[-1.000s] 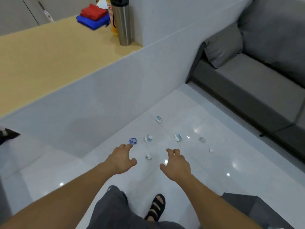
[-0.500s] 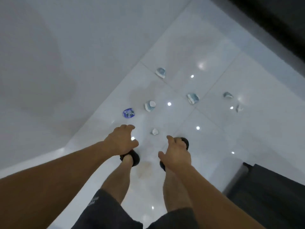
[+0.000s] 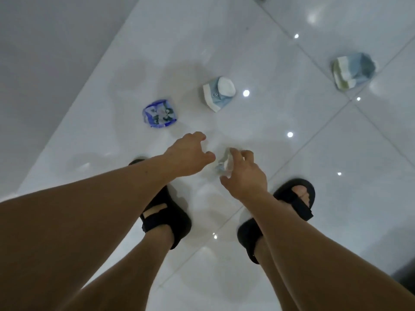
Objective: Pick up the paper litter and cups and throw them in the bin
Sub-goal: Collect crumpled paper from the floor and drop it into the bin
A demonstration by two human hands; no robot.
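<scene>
A small crumpled white paper (image 3: 221, 163) lies on the glossy white tile floor just ahead of my feet. My right hand (image 3: 243, 176) is down on it, index finger and thumb curled around it. Just left of the paper my left hand (image 3: 188, 154) hovers with loosely curled fingers, holding nothing. Farther ahead lie a crushed blue patterned cup (image 3: 159, 113), a crushed pale blue and white cup (image 3: 219, 93), and another pale blue crushed cup (image 3: 352, 70) at the right. No bin is in view.
My feet in black sandals (image 3: 166, 218) stand on the floor below the hands. A white wall (image 3: 45, 63) runs along the left. A dark object (image 3: 406, 272) shows at the lower right edge.
I have bent lower, so the litter looks much closer. Both hands dropped toward the floor, and the right hand closed around the small crumpled paper.
</scene>
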